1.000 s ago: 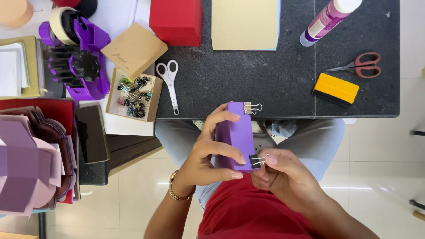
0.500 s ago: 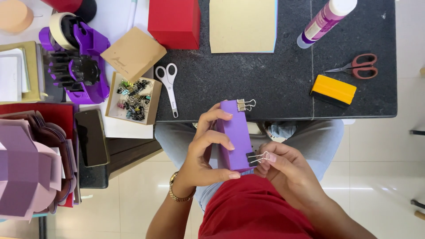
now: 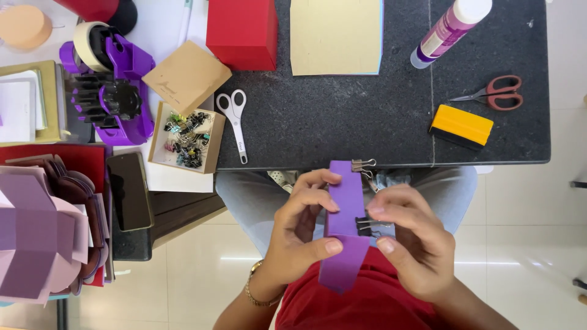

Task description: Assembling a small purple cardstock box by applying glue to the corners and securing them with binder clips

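A: What are the fingers doing?

B: The right hand (image 3: 408, 241) has thumb and forefinger pinched on the wire handles of a black binder clip (image 3: 365, 224) seated on the right edge of a folded purple card strip (image 3: 343, 226). The left hand (image 3: 301, 235) grips the strip itself, thumb pressed on its lower face, fingers curled over the left edge. The strip is held above the lap, just short of the black table (image 3: 379, 131), its top end overlapping the table's edge.

A: Any other clips on it?

B: One, a binder clip with silver handles (image 3: 362, 165), at the top right corner.

A: What could go wrong?

B: I'd judge the black clip could snap shut askew or slide off if the pinch slackens, letting the layers shift. Too firm a left thumb might crease the card.

A: And around them?

B: White-handled scissors (image 3: 234, 119) and a box of assorted clips (image 3: 186, 139) lie up left; a yellow squeegee (image 3: 461, 126), red scissors (image 3: 496, 93) and a glue bottle (image 3: 448, 27) to the right.

A: Changed from half a second ago?

B: The black clip sits higher along the edge, now about midway, and the right fingers have closed over its handles; a second ago it was nearer the lower end.
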